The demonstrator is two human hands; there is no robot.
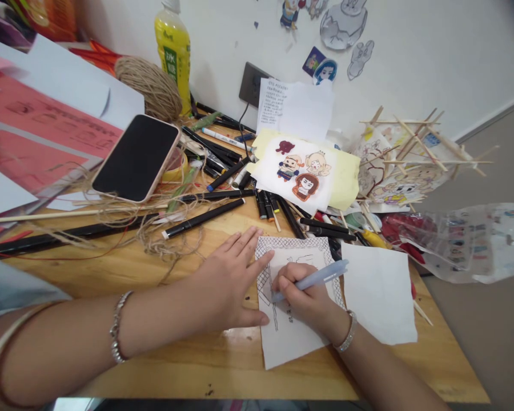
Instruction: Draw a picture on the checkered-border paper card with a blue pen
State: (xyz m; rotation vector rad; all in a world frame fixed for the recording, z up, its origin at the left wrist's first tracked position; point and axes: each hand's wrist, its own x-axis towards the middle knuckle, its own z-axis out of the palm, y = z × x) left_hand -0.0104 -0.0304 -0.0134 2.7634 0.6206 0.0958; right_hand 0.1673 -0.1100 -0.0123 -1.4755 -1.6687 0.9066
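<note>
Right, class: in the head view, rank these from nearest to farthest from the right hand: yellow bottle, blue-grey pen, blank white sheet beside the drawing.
1. Blue-grey pen: held in the right hand.
2. Blank white sheet: just to the right of the drawing.
3. Yellow bottle: at the back left.

Paper: white, black line drawing, border crosshatched in black. Pen over the paper: pale grey-blue. Sheet right of the paper: plain white. Marker left of the paper: black, white-tipped. Card beyond the paper: white; cartoons in brown, orange, cream, dark red; backing pale yellow. Bottle, farther beyond the paper: yellow, green label. Table beneath the paper: honey-coloured, wood-grained.
</note>
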